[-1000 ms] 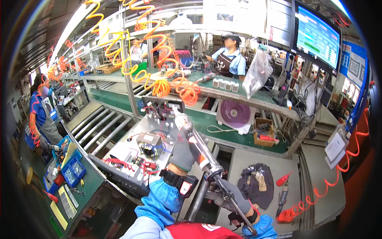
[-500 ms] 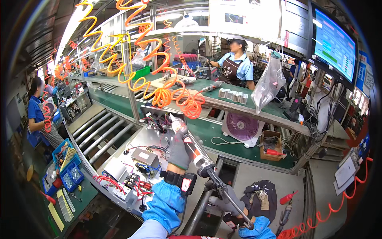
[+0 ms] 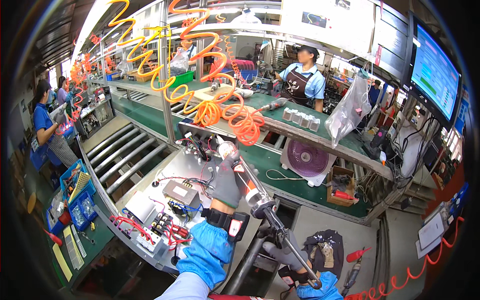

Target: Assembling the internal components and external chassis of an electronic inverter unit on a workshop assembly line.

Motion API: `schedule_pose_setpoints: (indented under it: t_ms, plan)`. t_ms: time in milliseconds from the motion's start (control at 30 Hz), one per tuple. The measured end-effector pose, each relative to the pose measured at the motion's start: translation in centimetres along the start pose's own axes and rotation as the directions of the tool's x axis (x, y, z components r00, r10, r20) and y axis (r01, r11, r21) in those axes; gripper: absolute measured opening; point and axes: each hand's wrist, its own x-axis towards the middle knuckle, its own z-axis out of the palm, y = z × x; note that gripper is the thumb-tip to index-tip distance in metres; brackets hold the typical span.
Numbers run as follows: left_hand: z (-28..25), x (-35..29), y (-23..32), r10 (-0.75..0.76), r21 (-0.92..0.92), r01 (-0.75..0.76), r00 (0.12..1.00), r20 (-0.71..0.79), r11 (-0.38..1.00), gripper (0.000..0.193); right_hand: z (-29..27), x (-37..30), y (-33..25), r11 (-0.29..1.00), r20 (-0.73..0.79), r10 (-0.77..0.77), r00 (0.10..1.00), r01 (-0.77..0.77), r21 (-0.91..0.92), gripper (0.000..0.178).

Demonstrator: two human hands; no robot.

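grey-gloved hands, left [image 3: 226, 186] and right [image 3: 288, 254], grasping caulking gun [image 3: 261, 202]; long axis diagonal, nozzle [image 3: 220, 142] pointing forward-left

Left of the roller conveyor [image 3: 128, 158], a blue-shirted co-worker [image 3: 42, 118] has an arm [image 3: 48, 134] bent up that we earlier saw hanging low.
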Motion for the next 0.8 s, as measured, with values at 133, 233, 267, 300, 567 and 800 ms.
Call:
schedule_pose_setpoints:
  t_ms: [133, 233, 267, 300, 567, 800]
  plan:
    - [0.0, 0.1, 0.1, 0.059, -0.020, -0.058, 0.996, 0.066, 0.998, 0.025, -0.3, -0.1, -0.7, 0.994, 0.009, 0.111, 0.994, -0.111, 0.006, 0.039]
    - [0.1, 0.2, 0.2, 0.082, 0.004, -0.083, 0.995, 0.059, 0.997, 0.027, -0.4, -0.1, -1.2, 0.991, 0.001, 0.128, 0.992, -0.128, 0.041, 0.032]
    - [0.1, 0.2, 0.3, 0.058, -0.021, -0.057, 0.997, 0.048, 0.998, 0.023, -0.4, -0.1, -1.3, 0.980, -0.002, 0.195, 0.981, -0.195, 0.036, 0.029]
    - [0.1, 0.1, 0.4, 0.021, -0.054, -0.019, 0.999, 0.048, 0.998, 0.019, -0.4, 0.0, -1.4, 0.992, 0.003, 0.122, 0.993, -0.122, 0.023, 0.029]
    - [0.2, -0.1, 1.1, 0.012, -0.053, -0.009, 0.998, 0.060, 0.999, 0.019, 0.0, 0.0, -2.2, 0.999, -0.038, 0.033, 0.999, -0.032, 0.018, 0.020]
    - [-0.4, 0.0, 0.9, 0.001, -0.059, 0.004, 0.995, 0.096, 0.998, 0.017, 0.4, -0.6, -2.0, 0.997, -0.056, 0.070, 0.996, -0.071, -0.024, 0.019]
